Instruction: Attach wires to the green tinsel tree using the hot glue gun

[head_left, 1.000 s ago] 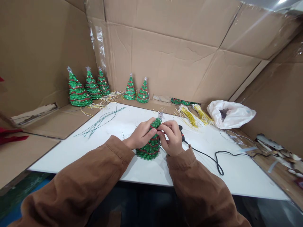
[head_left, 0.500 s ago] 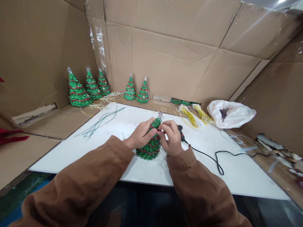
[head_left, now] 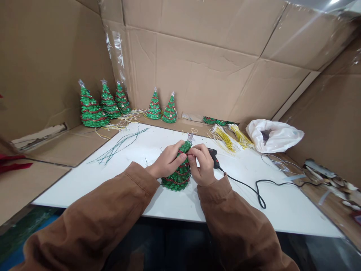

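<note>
A small green Christmas tree (head_left: pixel 178 180) with red garland and a clear star on top stands on the white board (head_left: pixel 239 210) in front of me. My left hand (head_left: pixel 169 161) is wrapped around its upper left side, thumb lying across the front. On the other side my right hand (head_left: pixel 202 163) pinches at the garland near the top; whatever small bit lies between thumb and forefinger is hidden. Just behind the right hand lies a black glue gun (head_left: pixel 214 157), partly covered, its cord running off to the right.
Finished-looking trees (head_left: pixel 91 107) stand along the back left cardboard. Green wires (head_left: pixel 118 145) lie on the board's left. Bundles of yellow wires (head_left: pixel 225 138) and a white plastic bag (head_left: pixel 273 137) sit at the back right. The black cord (head_left: pixel 261 195) loops across the right side.
Almost nothing differs. My right hand has shifted very slightly left, showing more of the glue gun; both hands stay on the tree.
</note>
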The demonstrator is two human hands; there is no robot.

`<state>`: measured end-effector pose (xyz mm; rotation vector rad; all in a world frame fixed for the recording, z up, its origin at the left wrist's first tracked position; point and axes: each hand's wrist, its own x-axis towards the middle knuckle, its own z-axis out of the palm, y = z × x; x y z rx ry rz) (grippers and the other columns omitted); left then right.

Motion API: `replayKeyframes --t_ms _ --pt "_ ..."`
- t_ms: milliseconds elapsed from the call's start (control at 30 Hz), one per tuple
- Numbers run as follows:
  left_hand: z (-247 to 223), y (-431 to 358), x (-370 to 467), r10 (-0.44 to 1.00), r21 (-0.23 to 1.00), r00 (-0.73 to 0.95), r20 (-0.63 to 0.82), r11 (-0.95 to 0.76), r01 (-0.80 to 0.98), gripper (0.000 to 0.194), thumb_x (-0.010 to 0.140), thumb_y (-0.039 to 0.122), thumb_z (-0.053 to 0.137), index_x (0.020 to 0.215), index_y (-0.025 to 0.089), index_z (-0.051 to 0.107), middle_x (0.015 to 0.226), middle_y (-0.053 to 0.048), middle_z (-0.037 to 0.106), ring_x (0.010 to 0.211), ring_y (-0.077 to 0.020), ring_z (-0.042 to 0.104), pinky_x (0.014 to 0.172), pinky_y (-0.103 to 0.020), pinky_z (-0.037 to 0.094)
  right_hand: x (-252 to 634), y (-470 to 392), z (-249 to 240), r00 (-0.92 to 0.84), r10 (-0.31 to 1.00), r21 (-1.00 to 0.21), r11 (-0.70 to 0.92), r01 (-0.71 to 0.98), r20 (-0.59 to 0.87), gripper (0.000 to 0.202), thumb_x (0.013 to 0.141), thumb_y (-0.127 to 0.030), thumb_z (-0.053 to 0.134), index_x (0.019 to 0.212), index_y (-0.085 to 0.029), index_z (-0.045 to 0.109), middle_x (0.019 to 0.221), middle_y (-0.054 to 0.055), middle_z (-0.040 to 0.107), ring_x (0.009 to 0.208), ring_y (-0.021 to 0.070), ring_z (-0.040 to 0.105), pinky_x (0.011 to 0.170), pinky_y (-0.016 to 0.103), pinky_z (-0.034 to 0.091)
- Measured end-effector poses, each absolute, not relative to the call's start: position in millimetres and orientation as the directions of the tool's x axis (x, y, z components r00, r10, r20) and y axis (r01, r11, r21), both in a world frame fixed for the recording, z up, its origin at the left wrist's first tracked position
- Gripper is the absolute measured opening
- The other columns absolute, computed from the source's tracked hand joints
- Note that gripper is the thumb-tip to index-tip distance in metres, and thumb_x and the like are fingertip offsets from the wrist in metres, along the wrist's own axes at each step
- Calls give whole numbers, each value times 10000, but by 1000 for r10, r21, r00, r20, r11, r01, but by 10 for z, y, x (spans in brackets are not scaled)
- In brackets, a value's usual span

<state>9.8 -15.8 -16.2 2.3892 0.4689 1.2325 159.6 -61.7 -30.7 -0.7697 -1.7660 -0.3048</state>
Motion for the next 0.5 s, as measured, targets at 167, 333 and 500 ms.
replayKeyframes --t_ms 167,333,500 --pt "-154 -163 94 458 497 557 693 -863 91 308 911 461 332 850 172 418 679 16 426 610 -133 397 589 -269 320 1589 -622 -297 -160 345 -176 760 626 925 125 875 -149 457 939 -191 556 825 49 493 757 159 510 655 311 462" --pt "-152 -166 95 467 498 554 690 -861 106 325 906 483 326 854 176 417 684 13 435 616 -138 404 596 -271 322 1580 -626 -290 -155 355 -186 758 626 922 123 874 -155 451 928 -189 556 823 46 485 735 150 492 645 303 452" --pt "-164 -165 102 478 509 546 688 -854 106 320 904 483 331 834 181 411 681 13 434 614 -137 401 596 -269 321 1571 -623 -296 -152 352 -189 763 618 924 124 872 -155 448 934 -187 551 828 47 479 734 152 488 638 307 451"
